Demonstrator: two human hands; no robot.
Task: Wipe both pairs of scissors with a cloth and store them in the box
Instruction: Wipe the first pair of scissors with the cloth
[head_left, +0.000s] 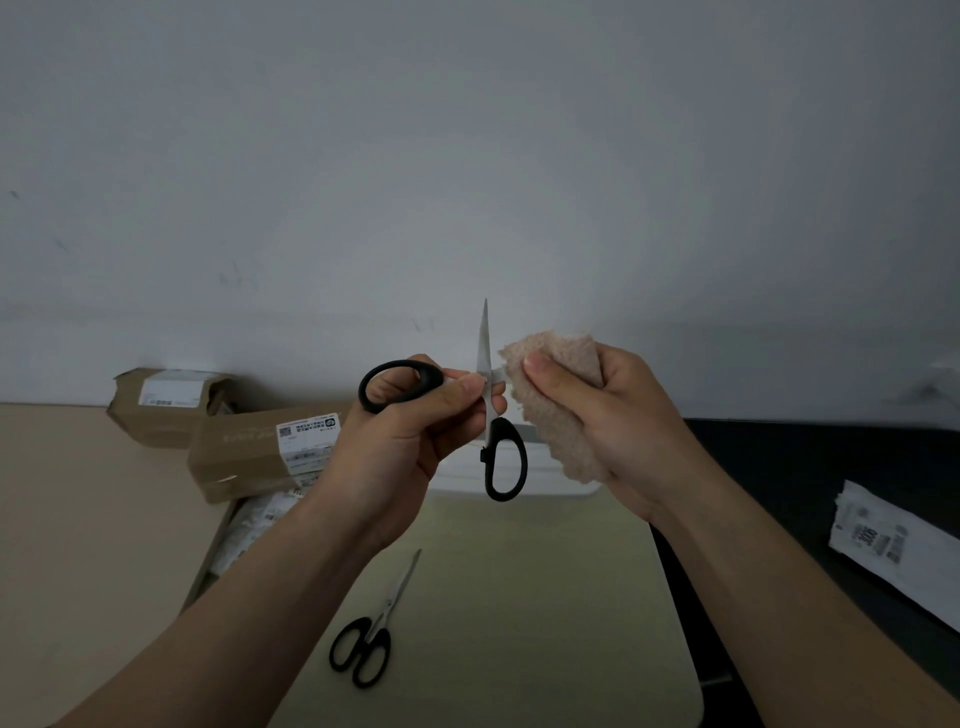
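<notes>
Left grip (405, 431): closed on opened scissors (484, 343) near the pivot.
Right grip (623, 415): soft cloth (561, 431) clutched against a blade.
Handling: judged stiff, light, sharp; best held by the handles.
Second scissors (383, 610): laid below both grips.

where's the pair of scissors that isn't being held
In the head view the unheld scissors lie on the pale tabletop, low and left of centre, below the left hand that holds the other pair.

The left forearm (249, 592) and right forearm (779, 597) rise from the lower corners, converging. The left hand (410, 431) pinches opened scissors (501, 457) near the pivot, fingers curled. The right hand (618, 415) grips a beige cloth (556, 415), thumb pressed on its front.
</notes>
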